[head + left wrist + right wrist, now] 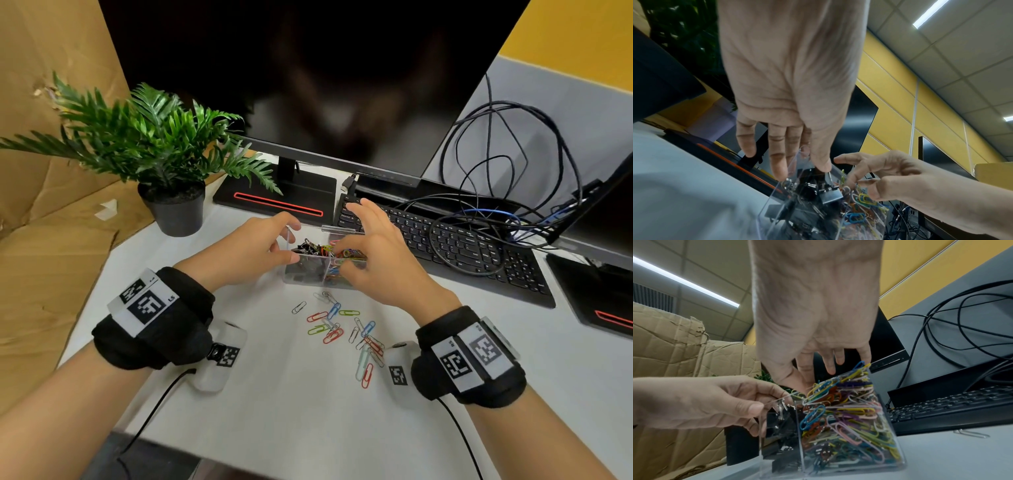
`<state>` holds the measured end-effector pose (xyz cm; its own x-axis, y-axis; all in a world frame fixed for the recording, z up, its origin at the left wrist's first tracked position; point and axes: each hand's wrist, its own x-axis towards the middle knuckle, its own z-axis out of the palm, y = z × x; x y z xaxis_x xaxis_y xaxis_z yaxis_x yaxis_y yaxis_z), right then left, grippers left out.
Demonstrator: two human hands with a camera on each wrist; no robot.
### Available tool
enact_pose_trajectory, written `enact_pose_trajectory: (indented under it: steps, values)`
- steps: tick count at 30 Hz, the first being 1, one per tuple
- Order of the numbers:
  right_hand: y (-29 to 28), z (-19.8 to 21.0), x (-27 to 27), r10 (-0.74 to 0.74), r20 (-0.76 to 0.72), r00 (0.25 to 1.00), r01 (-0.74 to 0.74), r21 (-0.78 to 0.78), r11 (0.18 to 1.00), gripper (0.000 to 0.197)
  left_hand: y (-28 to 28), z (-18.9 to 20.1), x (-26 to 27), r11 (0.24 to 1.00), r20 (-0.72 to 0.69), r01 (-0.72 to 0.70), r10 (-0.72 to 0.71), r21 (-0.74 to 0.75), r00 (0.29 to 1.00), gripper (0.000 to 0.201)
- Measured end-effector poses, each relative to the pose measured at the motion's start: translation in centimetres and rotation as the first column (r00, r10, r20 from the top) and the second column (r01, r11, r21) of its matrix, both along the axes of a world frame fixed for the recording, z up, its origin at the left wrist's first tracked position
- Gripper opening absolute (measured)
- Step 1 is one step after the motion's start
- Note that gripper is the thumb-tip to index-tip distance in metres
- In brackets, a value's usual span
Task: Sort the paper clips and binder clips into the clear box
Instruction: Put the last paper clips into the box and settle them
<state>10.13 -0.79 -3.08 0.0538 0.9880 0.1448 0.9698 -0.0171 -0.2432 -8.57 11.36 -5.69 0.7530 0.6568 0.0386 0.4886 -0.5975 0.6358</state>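
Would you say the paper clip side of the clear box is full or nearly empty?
Full: coloured paper clips pile up to the clear box rim.

Clear box (308,270) upright: binder clips (310,247) left, paper clips (846,410) right, seemingly full.

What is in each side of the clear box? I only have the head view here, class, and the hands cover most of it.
Observer: In the right wrist view the clear box has a divider; coloured paper clips fill the side nearer the keyboard almost to the rim.
Operator: And the other side?
Observer: Black binder clips sit there, a lower pile.
Operator: How does the left hand hold the box?
Observer: The left hand pinches the wall on the binder clip side, thumb on the near face.
Operator: Is the right hand holding a clip?
Observer: The right hand has its fingertips down among the paper clips; whether they pinch one, I cannot tell.
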Motion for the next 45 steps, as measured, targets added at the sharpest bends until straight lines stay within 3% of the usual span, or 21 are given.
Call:
enact_pose_trajectory:
  steps: [7,12,16,21,24,27,29,31,33,36,38,45]
  values:
    - [0.1,0.1,-0.2,-0.014,0.001,1.000,0.014,0.041,0.999,0.014,0.0,0.0,0.0,1.000,-0.008,-0.001,0.001,0.003,1.000,0.041]
    - [0.3,0.0,-0.6,0.042,0.017,0.999,-0.043,0.084,0.996,0.034,0.0,0.0,0.0,1.000,-0.005,0.001,-0.001,0.007,1.000,0.041]
    - [0.3,-0.1,-0.8,0.066,0.038,0.997,-0.068,0.054,0.996,0.032,0.0,0.0,0.0,1.000,-0.005,0.002,-0.002,-0.003,1.000,0.041]
    - [0.0,0.0,0.4,-0.004,-0.006,1.000,0.004,0.002,1.000,0.038,0.0,0.0,-0.1,1.000,-0.003,0.005,-0.005,-0.006,1.000,0.041]
    - [-0.7,0.5,1.3,-0.049,-0.125,0.991,0.053,0.029,0.998,0.046,0.1,0.0,0.0,1.000,-0.003,0.008,-0.008,-0.001,1.000,0.042]
    - [-2.3,1.4,2.0,-0.134,-0.305,0.943,0.177,0.118,0.977,0.029,0.2,-0.2,-0.1,1.000,-0.003,0.005,-0.005,0.003,1.000,0.041]
    - [-3.6,1.9,2.3,-0.210,-0.360,0.909,0.233,0.020,0.972,0.016,0.3,-0.1,0.0,1.000,0.003,0.005,-0.005,0.012,1.000,0.041]
    - [-4.8,1.8,2.4,-0.273,-0.259,0.926,0.223,-0.207,0.953,0.013,0.3,0.0,0.0,1.000,0.002,0.001,-0.001,0.023,1.000,0.042]
    - [-5.9,1.3,2.2,-0.296,-0.158,0.942,0.202,-0.438,0.876,0.029,0.2,0.1,0.1,0.999,-0.007,-0.001,0.002,0.032,1.000,0.043]
    - [-7.1,0.3,1.0,-0.304,-0.062,0.951,0.173,-0.707,0.686,0.053,-0.1,0.2,0.1,0.999,-0.016,-0.005,0.005,0.040,1.000,0.043]
    - [-7.3,-0.4,0.2,-0.274,-0.024,0.961,0.165,-0.746,0.645,0.057,-0.1,0.2,0.1,0.999,-0.021,-0.008,0.009,0.036,1.000,0.043]
    - [-4.1,-1.5,-0.5,-0.286,-0.158,0.945,0.125,-0.634,0.763,0.042,-0.2,0.3,0.0,0.999,-0.026,-0.013,0.014,0.037,1.000,0.043]
